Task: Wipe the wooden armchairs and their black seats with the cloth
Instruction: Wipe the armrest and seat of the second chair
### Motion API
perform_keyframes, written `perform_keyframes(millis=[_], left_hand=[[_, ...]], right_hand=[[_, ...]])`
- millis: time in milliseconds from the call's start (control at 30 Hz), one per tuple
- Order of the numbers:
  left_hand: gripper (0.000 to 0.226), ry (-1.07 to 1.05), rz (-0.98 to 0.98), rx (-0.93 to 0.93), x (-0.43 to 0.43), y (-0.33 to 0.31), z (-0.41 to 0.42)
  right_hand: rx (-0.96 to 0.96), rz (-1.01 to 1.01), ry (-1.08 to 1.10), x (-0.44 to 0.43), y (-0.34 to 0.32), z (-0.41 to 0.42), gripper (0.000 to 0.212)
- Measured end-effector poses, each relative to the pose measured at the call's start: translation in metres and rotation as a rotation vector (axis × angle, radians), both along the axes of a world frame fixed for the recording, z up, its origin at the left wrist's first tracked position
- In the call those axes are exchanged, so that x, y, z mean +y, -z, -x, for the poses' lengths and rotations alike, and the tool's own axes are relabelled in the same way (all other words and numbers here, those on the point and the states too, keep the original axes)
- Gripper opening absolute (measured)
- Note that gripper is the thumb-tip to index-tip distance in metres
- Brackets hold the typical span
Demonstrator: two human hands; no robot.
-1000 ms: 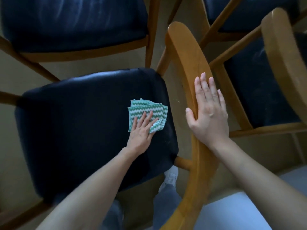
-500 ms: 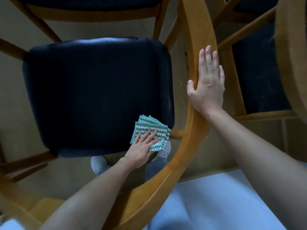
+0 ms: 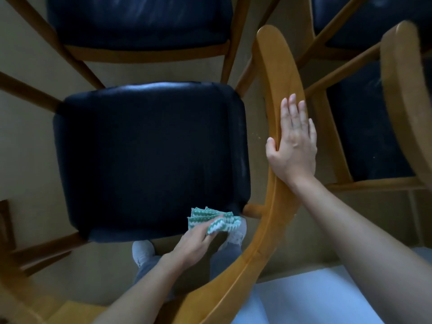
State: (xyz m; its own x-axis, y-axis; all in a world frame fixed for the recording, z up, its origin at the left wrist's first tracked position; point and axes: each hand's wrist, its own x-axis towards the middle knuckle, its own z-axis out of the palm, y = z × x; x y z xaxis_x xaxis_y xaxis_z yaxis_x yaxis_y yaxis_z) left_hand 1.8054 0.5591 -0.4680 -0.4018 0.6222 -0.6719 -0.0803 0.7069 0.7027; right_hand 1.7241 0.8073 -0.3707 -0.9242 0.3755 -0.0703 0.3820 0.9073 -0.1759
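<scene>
I look straight down on a wooden armchair with a black seat [image 3: 149,155]. Its curved wooden rail [image 3: 278,66] sweeps down the right side and round towards me. My left hand [image 3: 196,242] is at the seat's near edge, close to the right corner, and grips a folded green-and-white zigzag cloth [image 3: 219,222]. The cloth lies against the seat's edge and drapes over my fingertips. On the rail rests my right hand [image 3: 294,146], flat with straight fingers, its thumb on the rail's inner edge.
Another black-seated chair [image 3: 140,17] stands just beyond this one. Two more, a near one [image 3: 364,127] and a far one [image 3: 374,15], crowd the right, with a wooden rail [image 3: 404,90] there. My socked feet [image 3: 142,251] stand under the seat's near edge. A white surface [image 3: 315,298] is at lower right.
My left hand has drawn the cloth from mid-seat back to the near right corner and now grips it over the edge instead of pressing it flat. My right hand stays on the rail.
</scene>
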Motion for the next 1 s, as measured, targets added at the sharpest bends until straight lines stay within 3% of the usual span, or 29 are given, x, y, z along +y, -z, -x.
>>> perform_keyframes(millis=[133, 200, 267, 400, 467, 567, 667, 833, 1000], left_hand=[[0.028, -0.392, -0.264, -0.116, 0.03, -0.016, 0.076], [0.026, -0.527, -0.361, -0.073, 0.05, -0.018, 0.131], [0.036, -0.565, -0.392, 0.086, 0.072, -0.017, 0.189], [0.045, -0.394, -0.234, 0.441, 0.114, 0.003, 0.29], [0.047, -0.284, -0.124, 0.51, 0.132, 0.02, 0.32], [0.047, -0.113, 0.031, 0.515, 0.157, 0.043, 0.323], [0.051, 0.079, 0.177, 0.662, 0.174, 0.055, 0.305], [0.052, 0.131, 0.202, 0.768, 0.169, 0.065, 0.279], [0.049, 0.049, 0.106, 0.777, 0.167, 0.067, 0.227]], right_hand=[[-0.007, -0.006, 0.001, 0.0, 0.0, -0.001, 0.072], [-0.01, -0.004, 0.0, -0.001, 0.0, -0.002, 0.072], [0.0, -0.007, -0.002, -0.002, 0.0, -0.002, 0.072], [0.03, -0.031, 0.001, -0.002, 0.004, -0.003, 0.072], [0.047, -0.046, 0.004, -0.002, 0.006, -0.003, 0.072], [0.068, -0.066, 0.004, -0.001, 0.008, -0.002, 0.07], [0.071, -0.073, 0.008, 0.0, 0.009, -0.002, 0.069], [0.049, -0.065, 0.011, 0.0, 0.01, -0.002, 0.071], [0.055, -0.058, 0.014, -0.002, 0.009, -0.001, 0.071]])
